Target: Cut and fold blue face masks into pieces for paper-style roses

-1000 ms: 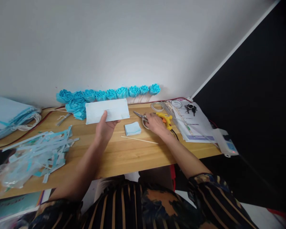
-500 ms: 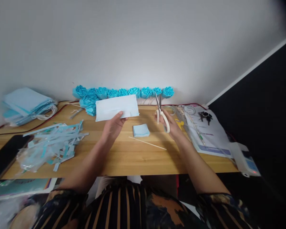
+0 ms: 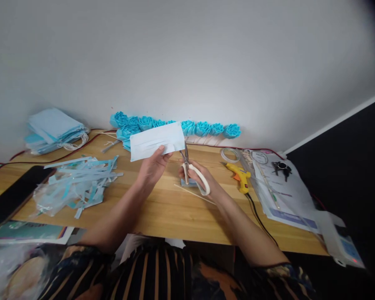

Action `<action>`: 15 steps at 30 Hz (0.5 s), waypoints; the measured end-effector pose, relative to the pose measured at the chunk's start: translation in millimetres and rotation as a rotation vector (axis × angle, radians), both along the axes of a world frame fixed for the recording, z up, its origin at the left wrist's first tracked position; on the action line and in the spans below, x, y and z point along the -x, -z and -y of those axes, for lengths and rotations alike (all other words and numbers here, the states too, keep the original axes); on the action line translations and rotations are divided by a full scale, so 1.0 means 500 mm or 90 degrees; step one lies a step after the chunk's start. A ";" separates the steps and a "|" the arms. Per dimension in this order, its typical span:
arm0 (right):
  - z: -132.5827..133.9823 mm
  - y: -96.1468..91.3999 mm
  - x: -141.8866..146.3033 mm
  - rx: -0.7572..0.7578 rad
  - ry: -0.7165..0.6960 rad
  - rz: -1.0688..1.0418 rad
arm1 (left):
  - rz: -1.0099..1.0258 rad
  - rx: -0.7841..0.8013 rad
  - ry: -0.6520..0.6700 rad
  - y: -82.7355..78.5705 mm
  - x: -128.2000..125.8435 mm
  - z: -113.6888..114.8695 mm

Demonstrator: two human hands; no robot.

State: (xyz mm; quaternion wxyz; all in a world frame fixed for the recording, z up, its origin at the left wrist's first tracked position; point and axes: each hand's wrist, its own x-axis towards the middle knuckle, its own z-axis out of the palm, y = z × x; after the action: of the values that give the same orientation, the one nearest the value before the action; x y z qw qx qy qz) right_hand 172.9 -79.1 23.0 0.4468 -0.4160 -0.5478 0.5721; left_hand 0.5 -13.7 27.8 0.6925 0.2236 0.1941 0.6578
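Observation:
My left hand [image 3: 154, 166] pinches a pale blue face mask [image 3: 156, 141] by its lower edge, thumb on top; no ear loops show on it. In my right hand [image 3: 203, 175] are white-handled scissors [image 3: 200, 179], their blades parted at the mask's right end. I cannot tell whether the blades touch the mask. Beneath the right hand, partly hidden, lies a small stack of blue squares [image 3: 185, 183]. A thin pale stick [image 3: 195, 194] rests on the table just nearer to me.
Blue flowers [image 3: 203, 128] line the wall. At left are stacked masks [image 3: 54, 127], cut strips [image 3: 78, 179] and a black phone [image 3: 15, 193]. At right are a yellow glue gun [image 3: 243, 177] with its cord, a tape roll [image 3: 230, 155], papers [image 3: 287, 200] and keys [image 3: 281, 167].
My right hand has brought the scissors left to the mask's right end, now over the small stack. The left hand still holds the mask. The view has shifted, uncovering the glue gun.

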 end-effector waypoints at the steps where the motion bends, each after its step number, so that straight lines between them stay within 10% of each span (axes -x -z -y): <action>1: -0.006 0.001 0.003 -0.006 0.002 0.006 | -0.006 -0.009 -0.002 0.001 -0.001 0.001; 15: 0.002 0.022 -0.011 -0.103 0.047 0.003 | -0.180 -0.118 -0.006 0.013 -0.027 0.034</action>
State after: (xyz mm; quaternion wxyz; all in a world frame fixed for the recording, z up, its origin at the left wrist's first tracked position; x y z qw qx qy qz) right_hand 178.4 -80.2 12.2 0.4983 -0.3998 -0.5776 0.5082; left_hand 13.8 -30.5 21.3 0.6318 0.3757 0.2291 0.6381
